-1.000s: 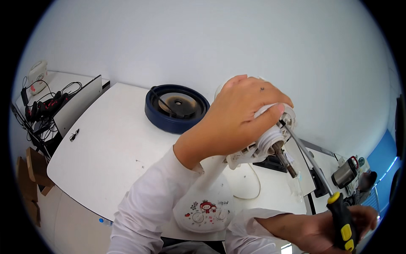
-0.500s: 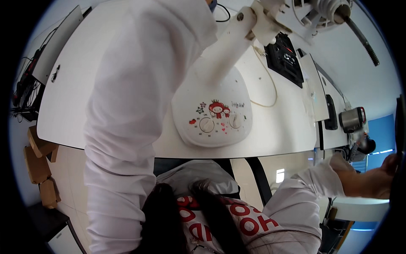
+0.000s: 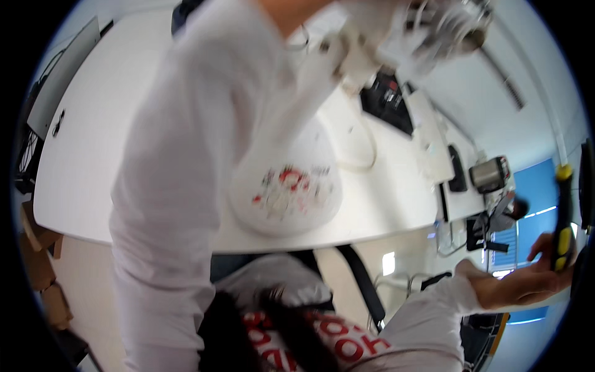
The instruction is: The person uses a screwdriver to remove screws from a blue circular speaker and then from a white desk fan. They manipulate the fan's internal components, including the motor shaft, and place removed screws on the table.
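Your smooth, rounded white plastic base (image 3: 288, 192) stands on the white counter (image 3: 80, 173). Above it are a ribbed white plastic head (image 3: 431, 37) and your partly visible left hand (image 3: 300, 12), its grip impossible to tell; right of it, your right hand (image 3: 527, 284) curls loosely round a black-and-yellow-handled screwdriver (image 3: 563, 217).

Pale room with a blue far end

A white worktop (image 3: 80, 167) with a rounded corner spans the room, a grey partition panel (image 3: 62, 77) rising off its far left. A pale wall (image 3: 527, 46) climbs at upper right, giving way to a blue surface (image 3: 527, 180) crossed by a bright strip of light (image 3: 541, 212). Cardboard boxes (image 3: 38, 263) sit on the light tiled floor (image 3: 102, 279), which mirrors a white glare patch (image 3: 388, 263) near the worktop's right half.
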### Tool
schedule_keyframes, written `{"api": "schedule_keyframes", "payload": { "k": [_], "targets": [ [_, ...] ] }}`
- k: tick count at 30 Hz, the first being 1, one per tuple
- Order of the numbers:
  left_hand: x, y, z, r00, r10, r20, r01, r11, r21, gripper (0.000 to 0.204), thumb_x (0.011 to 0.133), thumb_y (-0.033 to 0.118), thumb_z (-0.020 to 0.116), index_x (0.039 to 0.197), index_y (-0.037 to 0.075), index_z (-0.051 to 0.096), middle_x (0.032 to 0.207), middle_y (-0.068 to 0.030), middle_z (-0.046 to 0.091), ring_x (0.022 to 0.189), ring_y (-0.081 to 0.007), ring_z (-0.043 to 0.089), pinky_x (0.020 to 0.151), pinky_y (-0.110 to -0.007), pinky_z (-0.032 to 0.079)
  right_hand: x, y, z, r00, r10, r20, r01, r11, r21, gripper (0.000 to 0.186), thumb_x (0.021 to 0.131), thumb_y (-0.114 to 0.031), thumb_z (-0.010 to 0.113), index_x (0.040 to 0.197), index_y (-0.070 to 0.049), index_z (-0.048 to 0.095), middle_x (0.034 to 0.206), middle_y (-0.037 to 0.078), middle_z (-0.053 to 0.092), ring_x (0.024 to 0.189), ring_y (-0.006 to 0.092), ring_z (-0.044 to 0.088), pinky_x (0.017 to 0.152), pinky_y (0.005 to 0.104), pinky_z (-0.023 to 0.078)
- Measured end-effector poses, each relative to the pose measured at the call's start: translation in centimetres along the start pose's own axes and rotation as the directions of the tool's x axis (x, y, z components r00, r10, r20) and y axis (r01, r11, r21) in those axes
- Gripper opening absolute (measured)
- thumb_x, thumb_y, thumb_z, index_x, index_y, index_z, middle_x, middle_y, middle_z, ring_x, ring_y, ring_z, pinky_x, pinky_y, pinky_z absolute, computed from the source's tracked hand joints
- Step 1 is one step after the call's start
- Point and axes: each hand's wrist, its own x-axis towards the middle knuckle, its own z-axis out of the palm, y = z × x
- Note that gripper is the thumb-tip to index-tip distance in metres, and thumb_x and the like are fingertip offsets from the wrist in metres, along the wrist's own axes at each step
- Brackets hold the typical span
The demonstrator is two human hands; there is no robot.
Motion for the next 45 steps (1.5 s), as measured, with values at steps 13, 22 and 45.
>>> {"api": "schedule_keyframes", "payload": {
  "k": [13,22,45],
  "targets": [
    [-0.9,-1.2,2.6,0.973,-0.218,-0.08,0.13,0.798,-0.589,0.024,0.089,0.02,0.05,0.093,0.004,0.067,0.088,-0.0086,0.066,0.083,-0.0231,0.057,0.08,-0.034,0.042,0.4,-1.5,-1.3,0.933,-0.359,0.02,0.36,0.933,-0.023,0.039,0.085,-0.024,0.065,0.12,-0.01,0.054,0.115,0.018,0.045,0.098,0.0271,0.053,0.06,0.0262,0.046],
    [-0.7,-1.2,2.4,0.981,-0.185,-0.056,0.118,0.801,-0.587,0.025,0.089,0.02,0.048,0.094,0.004,0.067,0.09,-0.008,0.066,0.086,-0.0235,0.057,0.083,-0.034,0.04,-0.7,-0.9,-0.2,0.938,-0.169,-0.304,0.314,0.789,0.528,0.034,0.087,-0.033,0.056,0.118,-0.02,0.052,0.115,0.013,0.049,0.102,0.0297,0.053,0.064,0.0301,0.05],
    [-0.1,0.1,0.4,0.971,-0.222,0.094,0.221,0.665,-0.714,0.032,0.094,0.024,0.046,0.103,-0.001,0.065,0.097,-0.0121,0.065,0.092,-0.021,0.057,0.081,-0.032,0.044,0.8,-2.5,-1.2,0.966,-0.21,0.152,0.126,0.891,0.436,0.034,0.085,-0.011,0.057,0.109,-0.033,0.049,0.112,0.022,0.046,0.078,0.0255,0.062,0.047,0.0215,0.052]
  ]
}}
